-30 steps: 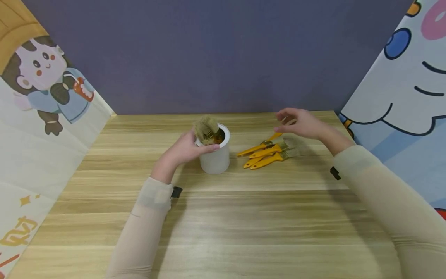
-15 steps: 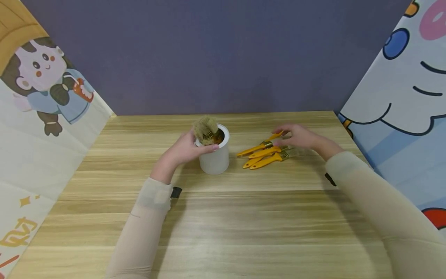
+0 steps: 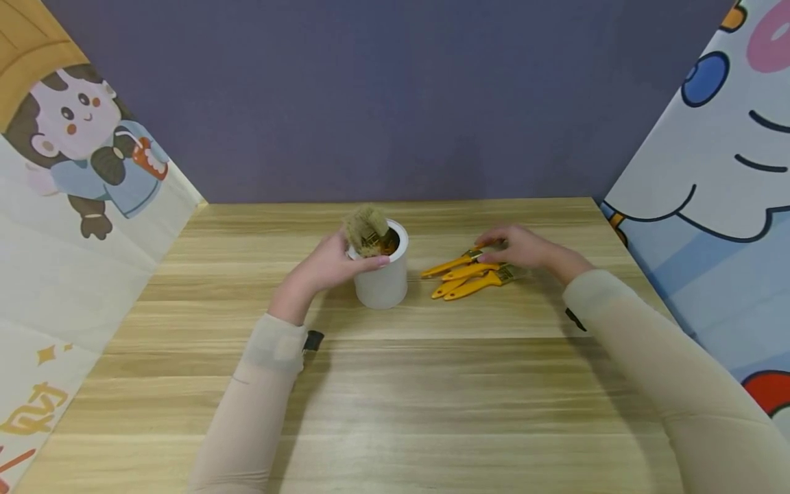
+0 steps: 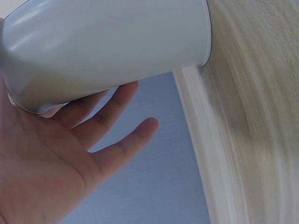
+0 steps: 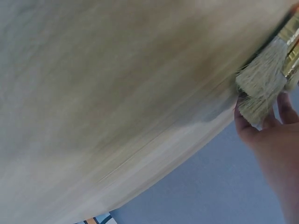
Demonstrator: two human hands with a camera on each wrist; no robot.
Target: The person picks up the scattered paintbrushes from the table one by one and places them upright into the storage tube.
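fingers of the left hand [image 3: 321, 266] curl round the near left side of the white cylindrical metal can [image 3: 384, 274], thumb lying along its rim; in the left wrist view the palm [image 4: 42, 172] presses the can's wall [image 4: 107, 46] while two fingers stretch out loosely past it. the can stands upright on the light wooden table [image 3: 395, 384] and holds paint brushes bristle-end up, a tan tuft [image 3: 364, 228] and orange handles showing inside its mouth. the right hand [image 3: 521, 247] lies on the bristle ends of a small pile of orange-handled flat paint brushes [image 3: 469, 273], just right of the can, handles pointing towards it. from the right wrist the fingertips [image 5: 280, 112] touch pale bristles [image 5: 261, 86]; whether they grip one, i cannot tell.
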